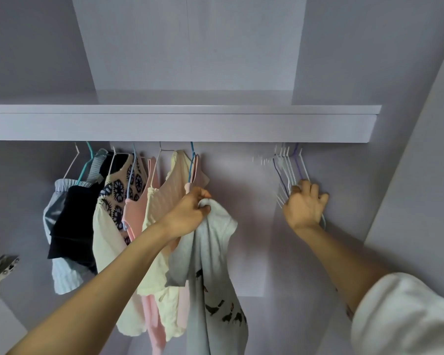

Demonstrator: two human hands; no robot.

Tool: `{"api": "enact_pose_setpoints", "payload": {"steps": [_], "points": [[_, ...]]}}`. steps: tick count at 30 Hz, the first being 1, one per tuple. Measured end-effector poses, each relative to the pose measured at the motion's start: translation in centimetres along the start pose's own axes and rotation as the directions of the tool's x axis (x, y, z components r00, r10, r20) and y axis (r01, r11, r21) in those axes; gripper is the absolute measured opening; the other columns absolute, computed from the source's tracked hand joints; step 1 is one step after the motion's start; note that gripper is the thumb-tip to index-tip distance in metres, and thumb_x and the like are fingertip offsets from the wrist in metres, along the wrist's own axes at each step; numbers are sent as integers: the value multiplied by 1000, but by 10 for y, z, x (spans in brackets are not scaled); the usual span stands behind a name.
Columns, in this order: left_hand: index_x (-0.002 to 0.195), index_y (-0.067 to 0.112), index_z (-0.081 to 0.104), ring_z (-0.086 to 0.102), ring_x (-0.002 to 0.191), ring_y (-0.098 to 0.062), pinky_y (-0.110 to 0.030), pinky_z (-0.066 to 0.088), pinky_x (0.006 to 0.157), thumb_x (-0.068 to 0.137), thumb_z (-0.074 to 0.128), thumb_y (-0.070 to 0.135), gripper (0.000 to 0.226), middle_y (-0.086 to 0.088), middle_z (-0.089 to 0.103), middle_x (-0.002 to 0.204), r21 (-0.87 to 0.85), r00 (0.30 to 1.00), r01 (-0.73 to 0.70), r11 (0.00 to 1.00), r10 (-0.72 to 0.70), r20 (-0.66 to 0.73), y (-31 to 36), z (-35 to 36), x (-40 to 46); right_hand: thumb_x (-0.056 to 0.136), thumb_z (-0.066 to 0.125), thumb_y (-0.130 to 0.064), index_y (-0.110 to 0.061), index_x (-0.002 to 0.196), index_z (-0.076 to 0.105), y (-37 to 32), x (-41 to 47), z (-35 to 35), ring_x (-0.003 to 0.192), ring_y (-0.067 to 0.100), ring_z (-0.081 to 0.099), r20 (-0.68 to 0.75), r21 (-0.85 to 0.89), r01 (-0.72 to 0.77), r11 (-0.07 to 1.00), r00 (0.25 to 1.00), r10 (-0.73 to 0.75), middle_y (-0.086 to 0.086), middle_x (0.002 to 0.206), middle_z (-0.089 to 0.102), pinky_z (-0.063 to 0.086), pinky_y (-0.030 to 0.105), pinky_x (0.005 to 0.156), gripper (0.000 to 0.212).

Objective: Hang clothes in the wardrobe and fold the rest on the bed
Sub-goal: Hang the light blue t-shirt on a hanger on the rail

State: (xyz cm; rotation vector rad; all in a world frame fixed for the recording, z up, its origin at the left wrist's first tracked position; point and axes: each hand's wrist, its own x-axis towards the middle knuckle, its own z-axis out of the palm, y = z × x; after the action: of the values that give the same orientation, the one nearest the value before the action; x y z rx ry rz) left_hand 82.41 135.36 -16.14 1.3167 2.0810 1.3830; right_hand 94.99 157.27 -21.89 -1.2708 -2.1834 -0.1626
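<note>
While our left hand (190, 213) bunches the grey bird-print T-shirt (210, 272) beside the hung clothes, right hand (304, 206) clamps several bare hangers (290, 170): risk pulling extras, tangling hooks.

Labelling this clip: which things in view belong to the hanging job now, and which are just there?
In play: left hand, grey T-shirt, right hand, empty hangers.
Just there: hung clothes, shelf, door hinge.
</note>
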Motion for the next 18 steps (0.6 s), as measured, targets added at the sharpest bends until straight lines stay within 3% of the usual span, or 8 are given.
{"api": "enact_pose_setpoints", "payload": {"steps": [3,5,9,11,13,15,16,18], "points": [[100,4,51,47,92,-14,-9,36,69,95,38,-2,15,-8,50,95,-13,997,82,997,-81,13,-5,0,-3,79,51,-3,1,114,59,-3,2,-6,112,33,44,24,-21,-30,999,999,31,18,119,53,28,41,90,36],[102,4,54,46,92,-16,-13,36,69,95,48,7,10,-9,51,95,-30,991,129,991,-129,23,-7,-1,-8,84,47,-5,-5,123,53,-8,0,-12,116,30,47,64,5,-68,998,996,68,14,123,52,31,38,92,39],[98,1,58,52,85,-11,-10,41,73,85,67,11,19,-8,54,90,11,987,118,993,-119,104,-16,-8,-22,86,44,0,-8,125,53,-21,-25,-19,110,38,56,145,259,-195,946,976,162,20,117,60,43,39,89,41],[74,3,57,51,74,-10,-19,42,73,83,69,9,16,-2,54,74,75,985,99,992,-108,135,-20,-13,-28,87,41,1,-3,116,58,-26,-44,-15,100,39,59,150,505,-237,830,971,186,25,104,64,43,36,81,34],[51,14,37,35,61,-13,-25,35,66,82,70,8,45,7,35,54,136,984,78,988,-98,148,-27,-17,-37,85,37,3,3,101,60,-28,-74,-7,84,24,58,153,750,-245,614,968,199,20,84,58,40,20,71,28],[52,15,30,27,56,-12,-19,31,59,83,70,12,50,5,27,54,195,986,76,978,-103,130,-35,-22,-52,84,38,12,10,100,58,-28,-115,9,71,-7,52,167,858,-248,450,963,212,13,84,51,35,1,68,26],[53,13,34,29,53,-11,-16,31,55,84,68,17,46,4,30,54,241,988,66,968,-97,120,-38,-24,-56,85,40,8,8,102,57,-26,-134,17,69,-12,51,167,871,-245,427,963,212,12,85,51,34,-1,70,25],[62,11,49,38,52,-7,-16,32,53,88,64,24,32,4,42,56,314,993,54,948,-85,85,-47,-30,-69,85,43,-6,-8,103,53,-25,-171,29,67,-5,52,209,883,-258,392,964,164,9,86,53,40,3,67,20]]}}
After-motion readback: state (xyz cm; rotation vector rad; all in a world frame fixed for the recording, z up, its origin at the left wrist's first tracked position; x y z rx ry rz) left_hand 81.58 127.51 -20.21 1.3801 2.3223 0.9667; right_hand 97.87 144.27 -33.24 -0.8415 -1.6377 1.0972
